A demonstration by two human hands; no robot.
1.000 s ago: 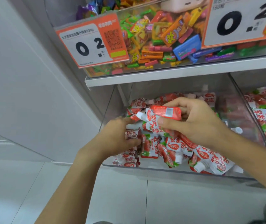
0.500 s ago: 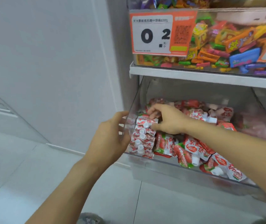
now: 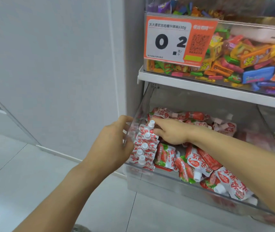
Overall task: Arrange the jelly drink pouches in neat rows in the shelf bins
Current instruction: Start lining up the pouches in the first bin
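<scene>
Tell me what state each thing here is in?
Row of jelly drink pouches: upright, caps up, lined along the bin's left wall.
Loose pouches: lying jumbled.
Clear bin: open-topped, partly sorted.
Left hand: open, against the bin's left wall.
Right hand: touching the row's rear pouch.
Candy bin: full.

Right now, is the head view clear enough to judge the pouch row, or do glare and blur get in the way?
Head view: even light, no hard shadows; the row of pouches reads sharply, caps distinct. The clear bin wall gives faint reflections at the left corner, beside the left hand. Wide-angle bending shows at the shelf edge. The right hand looks slightly soft.
</scene>
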